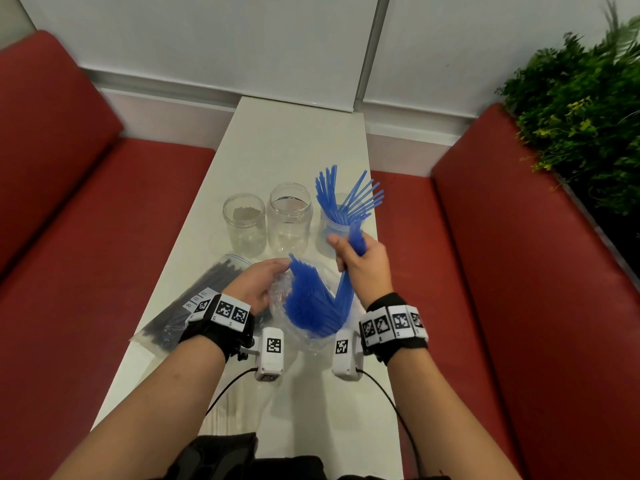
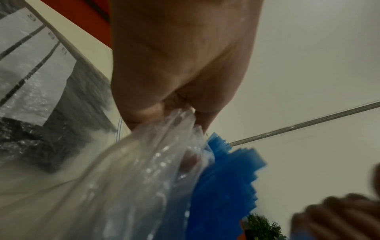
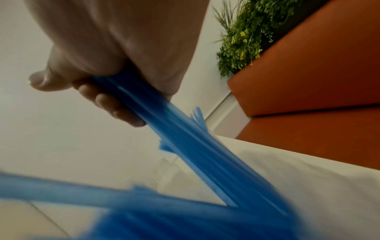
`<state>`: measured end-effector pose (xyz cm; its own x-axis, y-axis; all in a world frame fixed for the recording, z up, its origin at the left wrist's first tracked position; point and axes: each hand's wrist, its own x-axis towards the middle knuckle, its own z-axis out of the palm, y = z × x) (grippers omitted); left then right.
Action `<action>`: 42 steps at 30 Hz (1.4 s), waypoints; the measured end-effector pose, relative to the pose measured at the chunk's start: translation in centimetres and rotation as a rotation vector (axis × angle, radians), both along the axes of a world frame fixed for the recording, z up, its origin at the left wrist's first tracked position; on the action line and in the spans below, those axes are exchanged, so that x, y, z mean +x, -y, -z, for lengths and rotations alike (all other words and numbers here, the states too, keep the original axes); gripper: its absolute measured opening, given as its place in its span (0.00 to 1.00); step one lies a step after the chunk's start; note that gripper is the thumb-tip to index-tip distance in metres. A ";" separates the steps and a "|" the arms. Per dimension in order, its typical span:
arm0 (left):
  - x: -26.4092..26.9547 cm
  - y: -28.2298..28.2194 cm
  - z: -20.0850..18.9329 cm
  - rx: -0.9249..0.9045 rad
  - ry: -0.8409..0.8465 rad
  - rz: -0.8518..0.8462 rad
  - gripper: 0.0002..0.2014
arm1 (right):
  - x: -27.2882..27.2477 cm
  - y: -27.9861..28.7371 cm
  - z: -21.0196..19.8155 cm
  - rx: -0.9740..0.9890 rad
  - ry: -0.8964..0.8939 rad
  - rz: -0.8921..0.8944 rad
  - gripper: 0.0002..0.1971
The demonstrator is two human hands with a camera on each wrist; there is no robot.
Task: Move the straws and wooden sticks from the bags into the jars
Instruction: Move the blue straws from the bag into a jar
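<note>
Gripping a bundle of blue straws (image 1: 348, 271) angled toward the table's far end, the right hand (image 1: 360, 261) is nearing the right-edge jar (image 1: 332, 233) just beyond, while the left hand (image 1: 258, 284) is pinching the bag (image 1: 277, 299).

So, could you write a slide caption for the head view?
Right hand lifts blue straws from clear bag held by left hand, beside three jars.

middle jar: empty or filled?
Empty. The middle jar shows only clear walls; blue straws stand in the right jar alone.
</note>
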<state>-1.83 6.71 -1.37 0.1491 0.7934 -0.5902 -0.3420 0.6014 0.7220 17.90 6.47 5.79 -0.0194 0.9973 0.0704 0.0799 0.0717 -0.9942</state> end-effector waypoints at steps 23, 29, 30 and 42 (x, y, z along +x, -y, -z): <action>-0.6 -2.2 1.5 -0.054 -0.037 -0.040 0.15 | -0.4 -3.6 -3.3 0.024 -0.212 0.022 0.13; -0.7 -2.2 1.6 -0.066 -0.032 0.000 0.17 | 0.1 -4.8 -5.2 0.075 -0.362 0.126 0.18; -0.7 -2.2 1.5 -0.063 -0.032 0.004 0.17 | 0.2 -4.9 -5.5 0.089 -0.367 0.127 0.18; -0.6 -1.7 0.6 -0.094 -0.048 -0.014 0.15 | 0.4 -5.5 -7.2 0.151 -0.368 0.130 0.16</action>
<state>-2.48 8.37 -2.01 0.1076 0.7358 -0.6686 -0.3172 0.6627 0.6784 18.33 11.93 13.02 0.1602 0.9676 0.1951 -0.2611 0.2321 -0.9370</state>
